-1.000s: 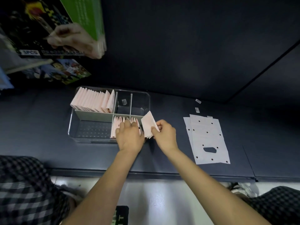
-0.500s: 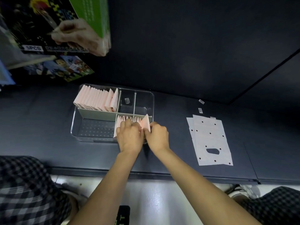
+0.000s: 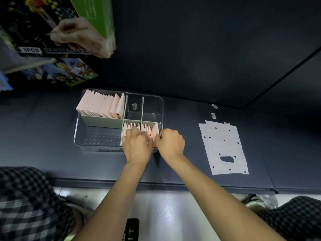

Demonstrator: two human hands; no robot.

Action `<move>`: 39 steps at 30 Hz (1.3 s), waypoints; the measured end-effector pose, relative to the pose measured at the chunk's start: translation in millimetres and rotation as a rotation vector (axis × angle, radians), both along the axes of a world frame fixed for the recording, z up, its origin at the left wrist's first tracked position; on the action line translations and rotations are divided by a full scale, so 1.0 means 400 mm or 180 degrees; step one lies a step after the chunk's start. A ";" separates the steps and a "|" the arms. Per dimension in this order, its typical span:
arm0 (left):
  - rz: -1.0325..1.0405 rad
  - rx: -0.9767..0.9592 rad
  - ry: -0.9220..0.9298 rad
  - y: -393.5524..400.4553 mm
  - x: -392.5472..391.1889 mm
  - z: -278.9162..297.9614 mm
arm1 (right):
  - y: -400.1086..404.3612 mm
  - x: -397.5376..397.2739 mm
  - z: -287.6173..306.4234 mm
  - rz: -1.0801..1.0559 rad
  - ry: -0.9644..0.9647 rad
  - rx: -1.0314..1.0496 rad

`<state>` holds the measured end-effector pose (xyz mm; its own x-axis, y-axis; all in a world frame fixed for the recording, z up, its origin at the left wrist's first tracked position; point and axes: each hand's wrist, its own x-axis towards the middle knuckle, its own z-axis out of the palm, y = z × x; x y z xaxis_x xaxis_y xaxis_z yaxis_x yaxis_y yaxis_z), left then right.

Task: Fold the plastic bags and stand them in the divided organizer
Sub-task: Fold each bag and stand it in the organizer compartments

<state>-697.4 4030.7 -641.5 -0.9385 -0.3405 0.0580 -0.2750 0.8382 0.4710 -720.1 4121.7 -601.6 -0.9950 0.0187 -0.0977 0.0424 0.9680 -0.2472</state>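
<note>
A clear divided organizer (image 3: 78,136) stands on the dark table. Its back left compartment is packed with upright folded pink bags (image 3: 100,106). A second row of folded bags (image 3: 134,126) stands in the front right compartment. My left hand (image 3: 137,145) lies over that row with curled fingers, holding it toward the left. My right hand (image 3: 171,143) pinches the newest folded bag (image 3: 155,131), which stands at the right end of the row against the organizer wall. Flat unfolded bags (image 3: 224,146) lie stacked to the right.
Printed boxes (image 3: 57,26) lean at the back left. Two small stickers (image 3: 214,106) lie on the table behind the flat bags, and another (image 3: 134,106) sits in a back compartment. The table's front edge (image 3: 173,186) runs just below my wrists.
My right hand has carried the folded bag from above the organizer's right edge down into the front right compartment. My left hand stayed on the row.
</note>
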 end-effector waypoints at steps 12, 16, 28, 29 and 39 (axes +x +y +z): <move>-0.0065 0.0435 0.0441 0.006 0.025 -0.004 | 0.017 -0.012 -0.031 -0.0011 -0.0659 -0.0766; -0.0541 0.0326 0.0532 0.006 0.030 -0.008 | 0.074 -0.004 -0.033 0.0202 -0.0819 -0.1965; -0.0827 0.0361 0.0958 0.056 0.052 0.018 | 0.560 0.089 -0.165 -0.1018 -0.0256 -0.0523; -0.1089 0.0355 0.1039 0.076 0.058 0.021 | 0.576 0.096 -0.174 -0.0992 -0.0295 -0.0542; -0.2196 0.0263 -0.0559 0.138 0.149 -0.101 | 0.603 0.090 -0.184 -0.0918 0.0048 -0.1066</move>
<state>-637.8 4086.0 -681.9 -0.9345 0.3372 -0.1140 0.2273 0.8118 0.5379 -684.1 4362.8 -675.3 -0.9551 0.2656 -0.1311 0.2931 0.7835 -0.5479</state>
